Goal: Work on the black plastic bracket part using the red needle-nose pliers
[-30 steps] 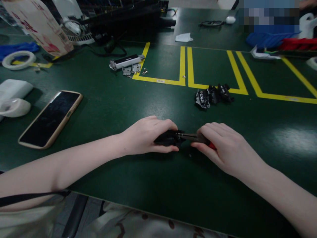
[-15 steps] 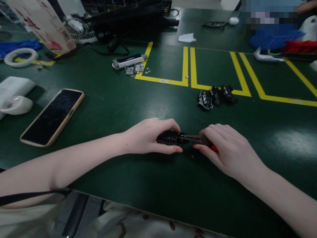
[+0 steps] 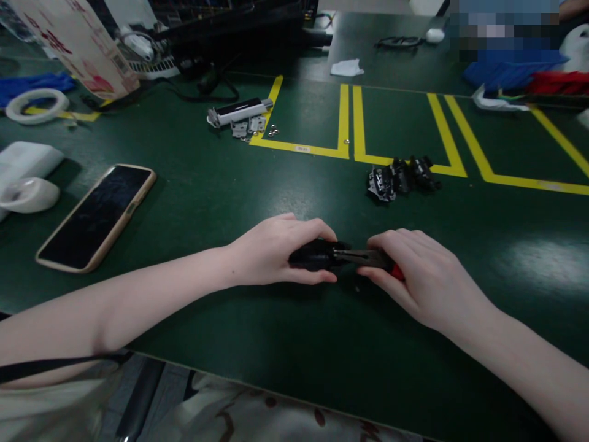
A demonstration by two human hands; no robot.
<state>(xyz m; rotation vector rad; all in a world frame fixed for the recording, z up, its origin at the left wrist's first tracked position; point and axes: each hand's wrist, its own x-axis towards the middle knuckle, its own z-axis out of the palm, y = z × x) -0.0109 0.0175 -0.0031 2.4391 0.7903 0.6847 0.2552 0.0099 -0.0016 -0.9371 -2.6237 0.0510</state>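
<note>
My left hand (image 3: pixel 276 248) grips a small black plastic part (image 3: pixel 313 255) and presses it on the green table (image 3: pixel 285 331). My right hand (image 3: pixel 421 276) holds red-handled pliers (image 3: pixel 368 258); their metal jaws reach left into the black part. Both hands lie close together near the table's middle. Beyond them, on a yellow line, rests a pile of similar black parts (image 3: pixel 400 177).
A phone (image 3: pixel 96 216) in a tan case lies at left, beside white objects (image 3: pixel 25 184) and a tape roll (image 3: pixel 37 105). A silver-black device with small metal brackets and screws (image 3: pixel 239 116) sits further back. Yellow tape lines (image 3: pixel 345 116) mark the table. Blue and red items (image 3: pixel 519 73) lie far right.
My hands stay on the part and the pliers, with only slight shifts. The view has moved a little.
</note>
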